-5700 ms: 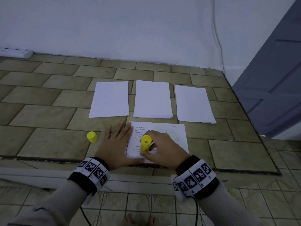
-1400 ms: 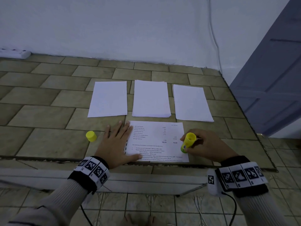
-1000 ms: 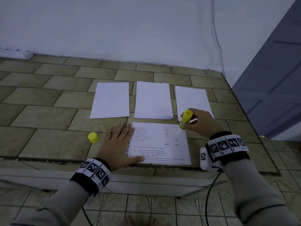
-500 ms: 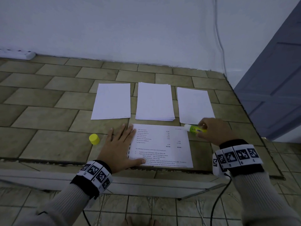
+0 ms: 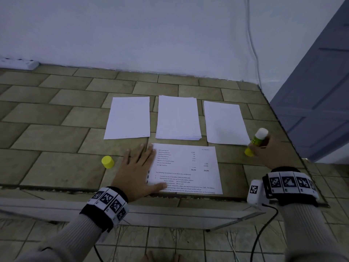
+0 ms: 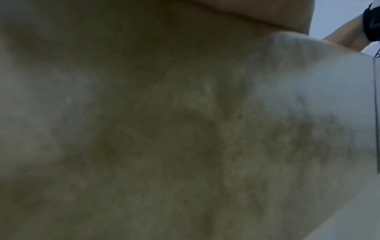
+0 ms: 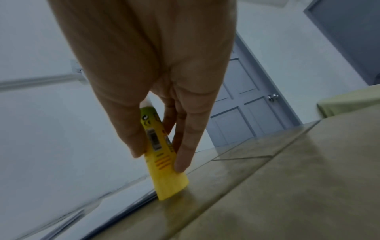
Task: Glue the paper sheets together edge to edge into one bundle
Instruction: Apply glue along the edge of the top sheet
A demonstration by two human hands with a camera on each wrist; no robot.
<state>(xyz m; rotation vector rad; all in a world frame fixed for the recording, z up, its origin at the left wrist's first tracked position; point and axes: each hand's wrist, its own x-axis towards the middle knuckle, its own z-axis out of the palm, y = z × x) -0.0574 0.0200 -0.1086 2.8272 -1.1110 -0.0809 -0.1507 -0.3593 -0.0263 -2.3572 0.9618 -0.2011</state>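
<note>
A printed sheet (image 5: 186, 168) lies at the near edge of the tiled counter (image 5: 56, 144). My left hand (image 5: 137, 171) lies flat on the sheet's left edge, fingers spread. Beyond it lie three white piles: the left sheet (image 5: 128, 118), the middle stack (image 5: 177, 118) and the right sheet (image 5: 224, 122). My right hand (image 5: 268, 152) pinches the uncapped yellow glue stick (image 5: 255, 141) (image 7: 162, 155), whose yellow base touches the counter just right of the right sheet, white tip up. The yellow cap (image 5: 107, 162) stands left of my left hand. The left wrist view is a blurred close-up of tile.
The counter ends in a drop at its near edge (image 5: 170, 197) and right edge (image 5: 294, 148). A blue-grey door (image 5: 317, 91) stands to the right. A white power strip (image 5: 18, 63) lies at the far left by the wall, and a cable (image 5: 253, 44) runs down the wall.
My right hand carried the glue stick from the printed sheet's top right corner out to the right, turned it tip up and set its base on the counter. The left hand stayed put.
</note>
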